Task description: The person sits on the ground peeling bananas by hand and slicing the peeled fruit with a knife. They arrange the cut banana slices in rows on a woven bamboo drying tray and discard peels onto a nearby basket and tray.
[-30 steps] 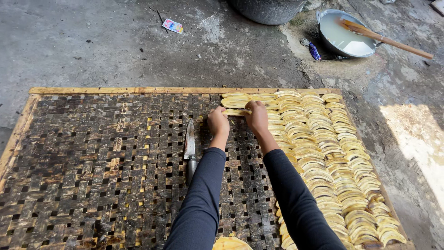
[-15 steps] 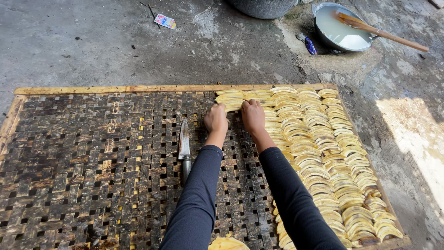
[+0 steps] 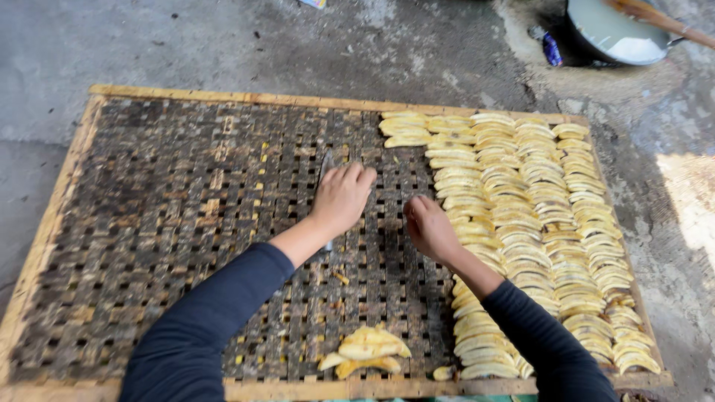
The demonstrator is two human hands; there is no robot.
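Observation:
Rows of yellow sliced banana pieces [image 3: 536, 223] cover the right part of a dark woven drying tray [image 3: 179, 223] with a wooden frame. My left hand [image 3: 342, 197] lies flat over a knife [image 3: 326, 162]. Its fingers are stretched out, and only the blade tip and a bit of the handle show. My right hand [image 3: 430, 227] hovers over the bare weave just left of the slices, fingers loosely curled with nothing seen in them. A small pile of slices [image 3: 369, 350] lies near the tray's front edge.
The tray rests on a grey concrete floor. A metal bowl [image 3: 618, 33] of whitish liquid with a wooden stick [image 3: 655, 18] in it stands at the back right, a small blue wrapper [image 3: 552, 48] beside it. Sunlight falls on the floor at right.
Both hands have drawn back from the far row of slices toward me. My left hand has come down over the knife. The view has tilted closer to the tray.

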